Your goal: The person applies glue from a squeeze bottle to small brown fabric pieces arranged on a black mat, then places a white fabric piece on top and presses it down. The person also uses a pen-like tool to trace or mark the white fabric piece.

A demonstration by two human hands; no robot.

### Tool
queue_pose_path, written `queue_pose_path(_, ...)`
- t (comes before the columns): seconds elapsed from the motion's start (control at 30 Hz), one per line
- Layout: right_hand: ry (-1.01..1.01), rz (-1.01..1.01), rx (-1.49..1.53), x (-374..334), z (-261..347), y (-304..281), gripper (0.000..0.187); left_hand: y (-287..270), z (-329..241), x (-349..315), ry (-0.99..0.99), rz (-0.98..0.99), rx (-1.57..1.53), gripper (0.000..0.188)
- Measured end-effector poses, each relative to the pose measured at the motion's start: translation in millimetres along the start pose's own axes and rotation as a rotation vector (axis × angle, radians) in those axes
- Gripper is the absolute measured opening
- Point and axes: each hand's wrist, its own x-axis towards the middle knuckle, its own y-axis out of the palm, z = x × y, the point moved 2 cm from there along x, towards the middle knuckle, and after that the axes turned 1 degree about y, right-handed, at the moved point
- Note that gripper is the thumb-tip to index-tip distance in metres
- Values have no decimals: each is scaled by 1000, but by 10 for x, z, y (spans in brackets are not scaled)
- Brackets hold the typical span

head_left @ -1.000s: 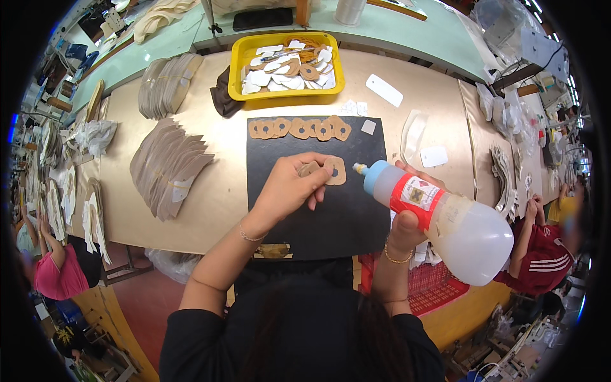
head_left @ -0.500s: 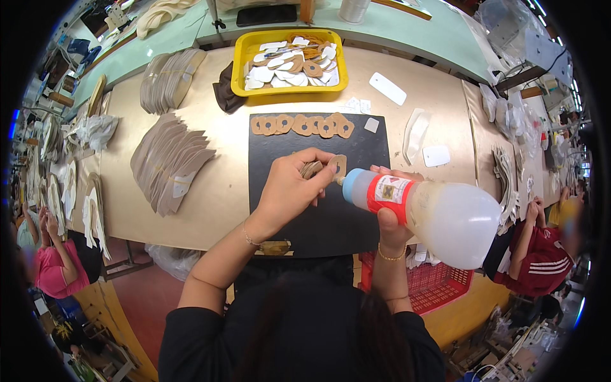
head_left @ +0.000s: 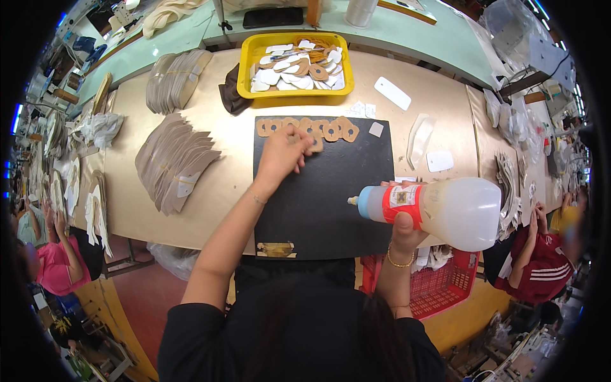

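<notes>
My left hand (head_left: 283,155) pinches a small tan patch (head_left: 316,145) with a dark centre, low over the far part of a black mat (head_left: 331,197). The patch lies at or just above a row of similar tan patches (head_left: 347,130), which overlap along the mat's far edge. Whether my curled fingers hold more patches is hidden. To the right, my right hand (head_left: 405,234) grips a glue bottle (head_left: 463,213), translucent with a red label band and a blue cap. The bottle is tipped on its side, its narrow nozzle (head_left: 352,200) pointing left above the mat.
Beyond the mat stands a yellow tray (head_left: 245,89) of white and tan pieces. Bundled beige sheets (head_left: 172,162) lie on the left. White cut pieces (head_left: 439,161) rest at right. Below the table edge sits a red basket (head_left: 449,290). Other people work at both sides.
My left hand has moved away from the nozzle, forward and left to the row, carrying the patch. My right hand has drawn the bottle slightly back and levelled it.
</notes>
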Motion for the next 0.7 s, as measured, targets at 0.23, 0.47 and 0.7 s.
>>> queue_pose_path(0.23,-15,-31,-16,-3,10,-20,64,-306,-90,32,39,-57,-170,30)
queue_pose_path(0.47,-19,-39,-13,91,-8,73,67,-228,-224,-436,-41,322,-623,44)
queue_pose_path(0.7,-130,-50,-189,286,104,195,80,79,-370,-671,16,315,-357,25)
